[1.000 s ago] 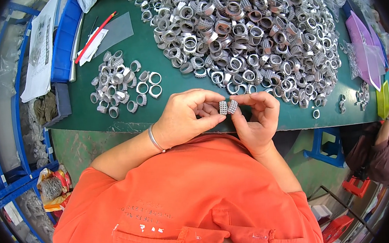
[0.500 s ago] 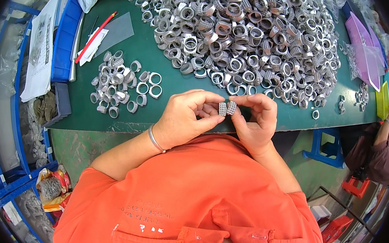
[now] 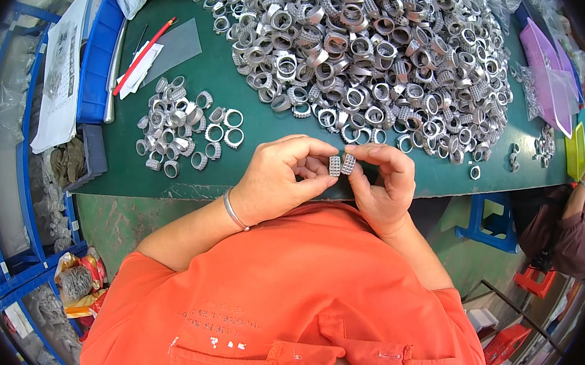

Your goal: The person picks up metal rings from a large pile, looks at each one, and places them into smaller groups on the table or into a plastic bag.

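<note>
My left hand [image 3: 279,173] pinches a silver ring [image 3: 335,165] between thumb and forefinger, its studded face turned up. Close beside it, a second studded ring [image 3: 348,164] is pinched in my right hand [image 3: 386,181]. Both hands meet just over the front edge of the green table [image 3: 230,181]. Beyond them rises a large heap of silver rings [image 3: 372,57]. A smaller pile of rings [image 3: 174,123] lies to the left, several of them standing or lying loose at its right side.
A red pencil [image 3: 146,55] rests on white paper slips at the back left, near a blue bin [image 3: 102,60]. At the right are a purple tray [image 3: 544,77], a yellow-green bin [image 3: 574,151] and another person's arm [image 3: 576,199]. Below stands a blue stool [image 3: 485,225].
Both rings have turned very slightly in my fingers, and my right hand has shifted a touch. The piles look the same.
</note>
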Demonstrator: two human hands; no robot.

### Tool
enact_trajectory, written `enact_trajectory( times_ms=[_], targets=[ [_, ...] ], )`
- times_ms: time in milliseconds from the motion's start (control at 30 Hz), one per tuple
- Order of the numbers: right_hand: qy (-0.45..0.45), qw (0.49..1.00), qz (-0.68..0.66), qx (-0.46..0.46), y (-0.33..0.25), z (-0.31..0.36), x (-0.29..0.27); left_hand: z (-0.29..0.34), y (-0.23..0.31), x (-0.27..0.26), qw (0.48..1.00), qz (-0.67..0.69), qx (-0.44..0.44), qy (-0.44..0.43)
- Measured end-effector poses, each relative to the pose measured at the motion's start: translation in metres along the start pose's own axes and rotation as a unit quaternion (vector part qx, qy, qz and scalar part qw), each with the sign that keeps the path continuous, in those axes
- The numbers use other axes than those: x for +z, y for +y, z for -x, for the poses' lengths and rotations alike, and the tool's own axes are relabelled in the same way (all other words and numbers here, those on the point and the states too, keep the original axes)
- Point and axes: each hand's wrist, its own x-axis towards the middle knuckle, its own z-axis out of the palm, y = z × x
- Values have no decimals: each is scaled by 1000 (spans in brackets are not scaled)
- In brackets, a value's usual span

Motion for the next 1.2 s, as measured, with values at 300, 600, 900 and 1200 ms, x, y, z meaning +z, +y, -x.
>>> enact_trajectory(
  times_ms=[300,600,900,1200],
  targets=[
    [0,1000,0,-21,1,-1,1,1,-1,0,1000,7,3,0],
    [8,1000,11,17,-3,-1,2,1,-2,0,1000,29,-4,1],
    [1,999,37,16,-6,-5,0,2,-5,2,999,24,35,32],
    [-38,997,73,-11,-10,-13,-4,1,-5,2,998,23,40,29]
  ],
)
